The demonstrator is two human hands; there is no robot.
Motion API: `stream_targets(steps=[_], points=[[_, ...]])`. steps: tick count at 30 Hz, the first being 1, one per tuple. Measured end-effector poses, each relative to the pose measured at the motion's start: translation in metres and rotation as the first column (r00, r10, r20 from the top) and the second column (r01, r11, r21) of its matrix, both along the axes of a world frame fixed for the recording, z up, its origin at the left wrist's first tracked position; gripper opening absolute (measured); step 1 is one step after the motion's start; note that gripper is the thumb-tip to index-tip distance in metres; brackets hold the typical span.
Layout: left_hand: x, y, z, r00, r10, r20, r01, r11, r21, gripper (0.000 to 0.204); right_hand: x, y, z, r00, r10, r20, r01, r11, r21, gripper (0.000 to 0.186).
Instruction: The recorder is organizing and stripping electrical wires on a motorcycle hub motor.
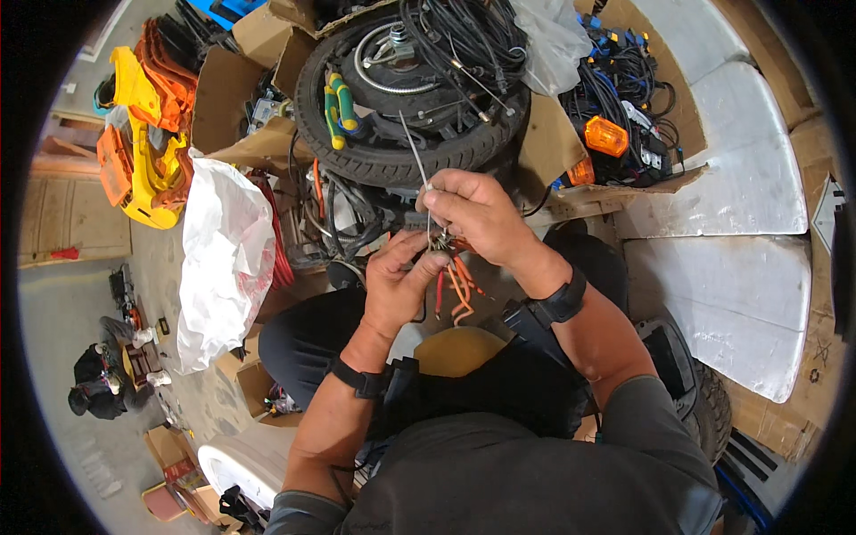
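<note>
My left hand point(399, 278) pinches a bundle of short orange and red wires point(461, 285) between thumb and fingers, in front of my lap. The loose wire ends dangle below the grip. Just above and to the right, my right hand point(477, 214) is closed on a thin, pale, straight strip point(413, 147). One end of this strip points up toward the tyre; its lower end runs down to the wire bundle. The fingertips of both hands nearly meet there and partly hide the join.
A wheel with a black tyre point(410, 169) lies ahead, bearing green-and-yellow-handled pliers point(334, 111) and black cables point(464, 45). A carton of cables and orange lamps point(606, 135) stands right. Left are a white plastic bag point(223, 259) and yellow-orange plastic parts point(152, 169). Another person point(98, 379) sits far left.
</note>
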State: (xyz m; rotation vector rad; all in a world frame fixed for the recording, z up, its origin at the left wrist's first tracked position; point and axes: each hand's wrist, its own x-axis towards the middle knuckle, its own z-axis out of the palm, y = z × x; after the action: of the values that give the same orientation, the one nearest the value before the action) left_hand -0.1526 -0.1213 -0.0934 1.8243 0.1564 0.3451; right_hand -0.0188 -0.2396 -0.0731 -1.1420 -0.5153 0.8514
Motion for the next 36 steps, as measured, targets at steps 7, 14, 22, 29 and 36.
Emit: stream_targets(steps=[7,14,22,29,36], points=[[-0.006,0.006,-0.004,0.999,0.042,-0.007,-0.039,0.968,0.249,0.023,-0.008,0.002,0.01,0.958,0.103,0.268,-0.088,0.994,-0.067,0.017],[-0.007,0.019,-0.004,1.0,0.024,0.0,-0.023,0.983,0.184,0.024,-0.01,0.004,0.016,0.895,0.217,0.389,-0.167,0.973,-0.159,0.02],[-0.014,-0.005,-0.009,0.997,0.043,0.058,-0.05,0.991,0.122,0.024,-0.006,-0.003,0.015,0.887,0.248,0.39,-0.169,0.96,-0.224,0.015],[-0.008,0.005,0.001,0.997,0.076,0.029,-0.077,0.997,0.024,0.02,-0.001,0.004,0.004,0.978,0.185,0.098,-0.167,0.97,-0.174,0.017],[-0.011,0.017,-0.007,0.981,0.179,-0.079,-0.195,0.902,-0.385,0.015,0.004,0.012,-0.007,0.98,0.186,0.068,-0.172,0.969,-0.175,0.018]])
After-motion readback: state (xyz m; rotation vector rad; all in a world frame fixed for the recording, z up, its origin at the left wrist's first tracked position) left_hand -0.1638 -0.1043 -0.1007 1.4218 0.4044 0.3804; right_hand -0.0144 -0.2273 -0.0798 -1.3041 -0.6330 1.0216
